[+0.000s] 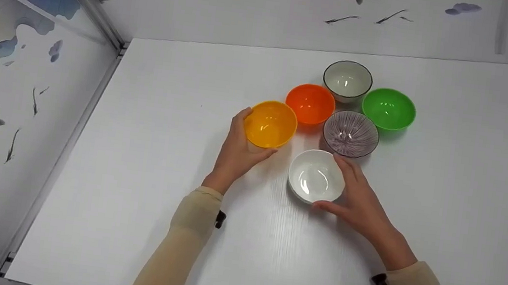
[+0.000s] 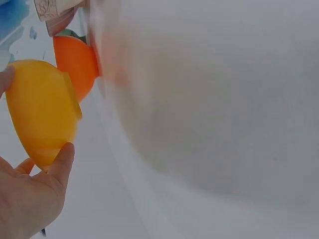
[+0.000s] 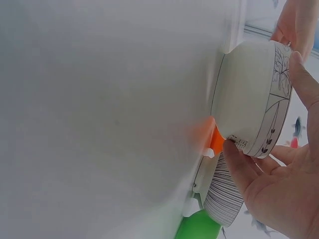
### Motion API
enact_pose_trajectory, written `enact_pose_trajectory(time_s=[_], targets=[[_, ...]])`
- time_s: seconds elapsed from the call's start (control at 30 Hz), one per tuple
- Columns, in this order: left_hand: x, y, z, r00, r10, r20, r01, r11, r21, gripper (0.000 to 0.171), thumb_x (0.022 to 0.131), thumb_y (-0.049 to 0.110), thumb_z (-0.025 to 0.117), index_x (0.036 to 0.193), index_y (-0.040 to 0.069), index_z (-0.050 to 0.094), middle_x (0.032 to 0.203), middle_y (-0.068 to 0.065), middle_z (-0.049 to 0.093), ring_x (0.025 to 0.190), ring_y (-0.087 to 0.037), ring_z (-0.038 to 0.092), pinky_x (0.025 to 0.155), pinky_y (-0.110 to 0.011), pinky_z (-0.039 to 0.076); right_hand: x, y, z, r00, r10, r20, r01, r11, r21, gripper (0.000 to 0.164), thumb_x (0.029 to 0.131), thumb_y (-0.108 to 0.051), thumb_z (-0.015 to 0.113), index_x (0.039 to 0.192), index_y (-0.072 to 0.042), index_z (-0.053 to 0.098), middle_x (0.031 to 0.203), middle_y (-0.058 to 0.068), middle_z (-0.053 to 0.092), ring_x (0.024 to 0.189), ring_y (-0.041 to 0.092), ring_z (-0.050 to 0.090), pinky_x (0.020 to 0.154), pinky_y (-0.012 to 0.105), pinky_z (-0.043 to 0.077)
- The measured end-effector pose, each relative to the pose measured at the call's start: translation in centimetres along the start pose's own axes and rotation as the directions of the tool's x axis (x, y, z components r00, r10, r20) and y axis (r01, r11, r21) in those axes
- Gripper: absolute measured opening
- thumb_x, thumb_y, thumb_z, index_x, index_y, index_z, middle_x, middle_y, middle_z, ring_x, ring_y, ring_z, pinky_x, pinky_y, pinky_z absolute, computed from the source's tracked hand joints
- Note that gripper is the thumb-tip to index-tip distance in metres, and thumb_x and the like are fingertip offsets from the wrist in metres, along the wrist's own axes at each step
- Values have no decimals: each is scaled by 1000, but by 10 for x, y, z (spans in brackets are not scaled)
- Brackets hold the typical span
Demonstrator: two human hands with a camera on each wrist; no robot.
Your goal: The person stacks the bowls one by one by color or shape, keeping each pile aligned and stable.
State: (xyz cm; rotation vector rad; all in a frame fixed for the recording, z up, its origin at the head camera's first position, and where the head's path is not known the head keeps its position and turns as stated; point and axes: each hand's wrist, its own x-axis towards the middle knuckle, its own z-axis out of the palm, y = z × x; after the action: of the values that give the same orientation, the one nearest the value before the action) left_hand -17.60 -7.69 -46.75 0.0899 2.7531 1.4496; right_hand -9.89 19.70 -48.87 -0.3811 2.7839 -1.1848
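The yellow bowl (image 1: 270,124) is gripped by the left hand (image 1: 238,152), the white bowl (image 1: 316,176) by the right hand (image 1: 365,204), both well inside the worktop's (image 1: 137,147) far edge. Through smooth, glossy walls, grip could be lost, or the adjacent orange bowl (image 1: 310,104) knocked. Rounded sides are seen, the white one's dark-patterned.
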Motion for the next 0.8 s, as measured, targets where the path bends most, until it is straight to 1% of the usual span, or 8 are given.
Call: enact_pose_trajectory(time_s=[0.2,0.3,0.5,0.63,0.8], targets=[[-6,7,1,998,55,12,-55,998,-4,101,77,32,87,153,15,22,158,-3,36,143,-20,40,123,-36,33,1,1,0,1000,2,5,-2,1000,-3,113,69,-34,92,157,-12,25,156,12,32,139,36,39,116,61,36],[-9,10,1,997,73,24,-73,997,1,101,77,33,87,153,15,23,157,-3,36,143,-19,41,123,-36,34,1,1,0,1000,13,10,-13,1000,2,114,69,-35,92,158,-13,25,157,12,32,139,35,38,116,61,36],[-16,18,2,995,90,49,-91,996,19,101,77,33,86,154,16,23,157,-3,36,143,-19,41,121,-37,36,1,1,1,1000,22,17,-22,1000,3,115,69,-36,92,158,-12,23,157,14,31,140,36,38,116,63,35],[-19,20,2,991,111,74,-111,994,-6,101,77,33,86,153,15,23,156,-3,37,141,-20,42,120,-37,38,0,2,1,1000,3,1,-3,1000,7,114,70,-34,91,158,-11,23,156,16,33,139,37,39,116,63,35],[-23,21,3,987,109,114,-107,994,-28,100,76,31,86,154,18,23,156,-2,38,141,-19,42,119,-38,39,-1,2,2,1000,-7,-14,7,1000,21,115,70,-33,91,158,-9,21,156,18,33,139,38,39,116,63,35]])
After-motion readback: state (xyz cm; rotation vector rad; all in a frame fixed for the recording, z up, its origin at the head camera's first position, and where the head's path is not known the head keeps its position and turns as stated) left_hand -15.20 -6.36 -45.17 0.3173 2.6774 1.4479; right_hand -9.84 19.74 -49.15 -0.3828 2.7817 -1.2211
